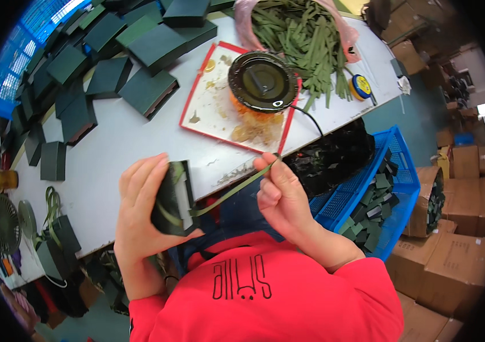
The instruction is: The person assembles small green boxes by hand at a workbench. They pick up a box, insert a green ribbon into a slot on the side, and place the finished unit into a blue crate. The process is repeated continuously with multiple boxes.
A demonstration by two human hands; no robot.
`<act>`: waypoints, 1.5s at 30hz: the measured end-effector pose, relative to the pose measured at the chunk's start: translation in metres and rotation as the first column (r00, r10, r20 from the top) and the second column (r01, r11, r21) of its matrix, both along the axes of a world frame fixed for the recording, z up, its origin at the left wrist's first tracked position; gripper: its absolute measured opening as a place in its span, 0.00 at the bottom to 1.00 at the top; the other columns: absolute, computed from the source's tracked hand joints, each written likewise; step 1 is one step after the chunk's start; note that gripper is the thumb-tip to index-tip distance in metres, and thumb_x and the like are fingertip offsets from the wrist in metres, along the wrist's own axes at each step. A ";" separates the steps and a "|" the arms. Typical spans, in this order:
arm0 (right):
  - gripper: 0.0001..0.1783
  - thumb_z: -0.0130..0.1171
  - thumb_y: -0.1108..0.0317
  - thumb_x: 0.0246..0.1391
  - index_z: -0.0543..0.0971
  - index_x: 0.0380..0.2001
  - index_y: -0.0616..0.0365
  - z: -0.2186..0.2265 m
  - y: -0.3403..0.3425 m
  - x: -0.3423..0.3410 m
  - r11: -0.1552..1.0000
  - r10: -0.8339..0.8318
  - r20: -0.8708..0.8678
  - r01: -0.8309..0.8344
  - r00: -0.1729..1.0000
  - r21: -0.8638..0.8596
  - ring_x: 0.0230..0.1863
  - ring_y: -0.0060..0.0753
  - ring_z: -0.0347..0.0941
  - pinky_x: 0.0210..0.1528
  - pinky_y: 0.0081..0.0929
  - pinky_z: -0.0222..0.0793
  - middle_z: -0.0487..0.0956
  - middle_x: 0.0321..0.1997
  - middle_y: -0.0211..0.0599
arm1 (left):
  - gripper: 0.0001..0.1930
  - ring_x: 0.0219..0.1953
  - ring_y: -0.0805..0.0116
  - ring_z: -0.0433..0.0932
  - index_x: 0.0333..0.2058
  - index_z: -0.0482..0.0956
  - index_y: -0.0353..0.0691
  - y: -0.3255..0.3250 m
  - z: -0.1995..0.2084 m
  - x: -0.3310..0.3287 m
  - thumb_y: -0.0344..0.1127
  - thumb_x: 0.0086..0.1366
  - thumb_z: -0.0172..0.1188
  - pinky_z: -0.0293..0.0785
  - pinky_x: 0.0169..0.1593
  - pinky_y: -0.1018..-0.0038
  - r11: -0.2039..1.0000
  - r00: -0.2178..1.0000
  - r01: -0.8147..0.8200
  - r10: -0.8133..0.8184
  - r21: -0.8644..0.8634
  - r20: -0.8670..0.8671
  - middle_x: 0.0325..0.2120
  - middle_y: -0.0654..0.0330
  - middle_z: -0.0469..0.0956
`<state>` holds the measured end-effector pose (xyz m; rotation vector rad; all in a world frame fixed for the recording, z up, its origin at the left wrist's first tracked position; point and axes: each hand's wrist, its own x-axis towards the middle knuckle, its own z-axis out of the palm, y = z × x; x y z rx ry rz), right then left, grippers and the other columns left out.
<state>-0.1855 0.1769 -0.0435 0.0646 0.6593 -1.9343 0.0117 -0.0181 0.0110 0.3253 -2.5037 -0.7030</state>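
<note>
My left hand (137,199) is wrapped round a small dark green box (166,202), tilted up over the near table edge. A green ribbon (234,191) comes out of the box through its side and runs to my right hand (285,196). The thumb and fingers of that hand pinch the ribbon's end, drawing it fairly straight. Part of the ribbon also lies across the box's inside. Beyond my hands, a round black pot (262,82) with dark liquid stands on a red-edged white board (205,114) smeared with amber residue.
Many dark green boxes (148,91) are piled at the far left of the white table (111,188). A pink bag (245,25) spills green ribbon strips. A yellow-and-blue round container (360,86) sits beside it. At right are a blue crate (402,188) of green pieces and cardboard boxes (459,273).
</note>
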 end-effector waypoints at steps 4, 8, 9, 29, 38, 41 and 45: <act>0.15 0.55 0.63 0.71 0.78 0.56 0.56 0.008 0.007 -0.023 0.990 -0.132 -0.057 0.134 0.990 0.033 0.28 0.12 0.68 0.31 0.14 0.67 0.83 0.49 0.35 | 0.57 0.62 0.43 0.68 0.64 0.69 0.31 -0.003 -0.012 0.017 0.55 0.37 0.82 0.63 0.65 0.53 0.998 0.996 -0.060 0.058 0.028 0.070 0.61 0.46 0.71; 0.16 0.55 0.63 0.71 0.77 0.56 0.58 0.010 0.002 -0.029 0.980 -0.178 -0.120 0.186 0.977 0.065 0.29 0.13 0.70 0.31 0.15 0.69 0.83 0.44 0.34 | 0.58 0.63 0.43 0.67 0.65 0.68 0.32 -0.003 -0.013 0.028 0.54 0.36 0.83 0.63 0.65 0.53 0.992 0.988 -0.112 0.106 0.052 0.111 0.62 0.47 0.70; 0.16 0.55 0.63 0.72 0.76 0.56 0.58 0.008 0.001 -0.030 0.980 -0.179 -0.130 0.188 0.975 0.058 0.28 0.14 0.71 0.31 0.15 0.69 0.83 0.43 0.34 | 0.57 0.62 0.43 0.67 0.64 0.68 0.32 -0.003 -0.012 0.029 0.53 0.36 0.83 0.63 0.65 0.53 0.989 0.987 -0.129 0.121 0.068 0.108 0.62 0.47 0.71; 0.16 0.60 0.62 0.68 0.79 0.47 0.67 0.028 -0.025 -0.077 0.934 0.157 -0.621 0.089 0.768 0.346 0.24 0.18 0.75 0.27 0.19 0.74 0.80 0.32 0.32 | 0.57 0.63 0.43 0.67 0.64 0.69 0.35 0.011 -0.005 -0.017 0.50 0.34 0.84 0.64 0.65 0.53 0.994 0.989 0.103 -0.106 0.037 0.107 0.62 0.48 0.70; 0.14 0.59 0.60 0.69 0.80 0.38 0.62 0.027 -0.036 -0.091 0.899 0.229 -0.654 0.101 0.721 0.426 0.17 0.13 0.67 0.19 0.14 0.63 0.76 0.24 0.24 | 0.51 0.61 0.49 0.69 0.62 0.72 0.36 0.015 0.000 -0.027 0.51 0.37 0.81 0.63 0.62 0.54 0.991 0.990 0.127 -0.130 0.051 0.055 0.60 0.52 0.72; 0.14 0.59 0.60 0.68 0.80 0.37 0.62 0.027 -0.040 -0.091 0.896 0.224 -0.655 0.111 0.722 0.430 0.16 0.12 0.65 0.17 0.14 0.60 0.75 0.23 0.23 | 0.51 0.62 0.49 0.69 0.62 0.72 0.36 0.015 0.001 -0.028 0.50 0.37 0.82 0.63 0.62 0.54 0.990 0.989 0.126 -0.131 0.063 0.066 0.60 0.52 0.72; 0.15 0.60 0.59 0.68 0.80 0.34 0.61 0.027 -0.044 -0.092 0.883 0.228 -0.655 0.130 0.721 0.450 0.16 0.12 0.65 0.16 0.14 0.58 0.74 0.21 0.22 | 0.51 0.62 0.50 0.69 0.62 0.72 0.36 0.015 0.001 -0.028 0.49 0.37 0.82 0.62 0.62 0.54 0.989 0.989 0.127 -0.132 0.069 0.066 0.60 0.52 0.71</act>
